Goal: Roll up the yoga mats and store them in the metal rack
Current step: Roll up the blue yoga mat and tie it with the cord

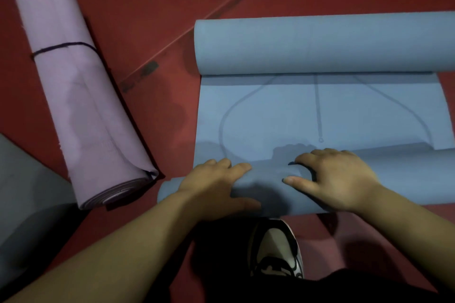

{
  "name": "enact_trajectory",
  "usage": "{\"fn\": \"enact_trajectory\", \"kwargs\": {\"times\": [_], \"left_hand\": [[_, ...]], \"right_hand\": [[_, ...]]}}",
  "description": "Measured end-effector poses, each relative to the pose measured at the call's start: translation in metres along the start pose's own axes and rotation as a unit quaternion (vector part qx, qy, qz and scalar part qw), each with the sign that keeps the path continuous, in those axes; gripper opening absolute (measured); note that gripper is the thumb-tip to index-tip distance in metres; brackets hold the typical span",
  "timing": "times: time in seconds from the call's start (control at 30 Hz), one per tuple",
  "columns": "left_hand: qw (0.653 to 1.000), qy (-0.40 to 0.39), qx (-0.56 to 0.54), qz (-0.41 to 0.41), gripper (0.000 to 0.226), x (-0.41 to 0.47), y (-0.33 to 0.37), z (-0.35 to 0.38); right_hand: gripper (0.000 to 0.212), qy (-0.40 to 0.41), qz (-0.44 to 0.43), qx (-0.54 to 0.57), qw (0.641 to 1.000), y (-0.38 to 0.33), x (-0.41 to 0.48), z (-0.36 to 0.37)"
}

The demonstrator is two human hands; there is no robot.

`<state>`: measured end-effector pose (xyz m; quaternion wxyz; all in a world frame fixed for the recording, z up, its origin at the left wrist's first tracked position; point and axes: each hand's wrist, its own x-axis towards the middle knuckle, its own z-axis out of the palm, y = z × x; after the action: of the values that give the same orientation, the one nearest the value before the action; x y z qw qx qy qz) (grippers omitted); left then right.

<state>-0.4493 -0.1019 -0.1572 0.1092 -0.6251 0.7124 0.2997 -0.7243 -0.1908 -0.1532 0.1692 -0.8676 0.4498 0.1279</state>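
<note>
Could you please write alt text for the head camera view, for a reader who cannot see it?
Two bare hands, left hand and right hand, press on the near rolled end of a blue yoga mat on a red floor; its far end is curled up too. A rolled purple yoga mat, bound by a dark cord, lies to the left.

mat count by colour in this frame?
Blue yoga mat: 1, curled at both ends, left hand and right hand on its near roll
Purple yoga mat: 1, rolled, tied with a dark cord
Grey mat: 1, only partly in view
Total: 3
</note>
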Motion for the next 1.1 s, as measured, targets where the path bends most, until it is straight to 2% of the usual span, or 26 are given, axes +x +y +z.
{"fn": "enact_trajectory", "kwargs": {"times": [0.07, 0.2, 0.3, 0.37, 0.43, 0.5, 0.63, 0.73, 0.9, 1.0, 1.1], "left_hand": [[0.999, -0.028, -0.021, -0.001, 0.089, 0.009, -0.005, -0.006], [0.994, -0.081, -0.069, -0.006, 0.091, 0.022, -0.014, -0.013], [0.993, -0.091, -0.069, -0.004, 0.092, 0.023, -0.014, -0.017], [0.999, -0.034, -0.025, -0.006, 0.089, 0.021, -0.010, -0.018], [0.993, 0.112, 0.029, -0.011, 0.083, 0.012, -0.005, -0.012], [0.971, 0.234, 0.056, 0.003, 0.080, -0.003, 0.004, 0.007], [0.957, 0.282, 0.068, -0.003, 0.085, -0.008, 0.011, 0.027], [0.963, 0.262, 0.065, -0.013, 0.085, 0.000, 0.006, 0.018], [0.991, 0.099, 0.063, -0.058, 0.091, 0.016, -0.001, -0.012], [0.995, 0.076, 0.033, -0.050, 0.084, 0.027, -0.006, -0.027], [0.998, 0.050, -0.005, -0.046, 0.079, 0.034, -0.012, -0.032]], "right_hand": [[0.079, 0.014, 0.013, 0.010, 1.000, 0.000, 0.005, -0.001], [0.063, 0.101, 0.024, -0.021, 0.994, -0.012, -0.010, 0.013], [0.060, 0.103, 0.022, -0.024, 0.994, -0.014, -0.015, 0.016], [0.062, 0.082, 0.037, -0.027, 0.996, -0.012, -0.007, 0.009], [0.069, 0.050, 0.043, -0.032, 0.997, -0.010, 0.008, 0.001], [0.074, 0.015, 0.036, -0.027, 0.999, -0.007, 0.022, -0.007], [0.077, -0.004, 0.029, -0.015, 0.999, 0.000, 0.034, -0.006], [0.076, 0.004, 0.031, -0.017, 0.999, -0.001, 0.037, -0.008], [0.071, 0.089, 0.022, -0.049, 0.995, -0.008, 0.019, -0.008], [0.078, 0.124, 0.000, -0.064, 0.990, -0.003, 0.000, 0.001], [0.088, 0.113, -0.017, -0.089, 0.989, 0.002, -0.002, 0.001]]}}
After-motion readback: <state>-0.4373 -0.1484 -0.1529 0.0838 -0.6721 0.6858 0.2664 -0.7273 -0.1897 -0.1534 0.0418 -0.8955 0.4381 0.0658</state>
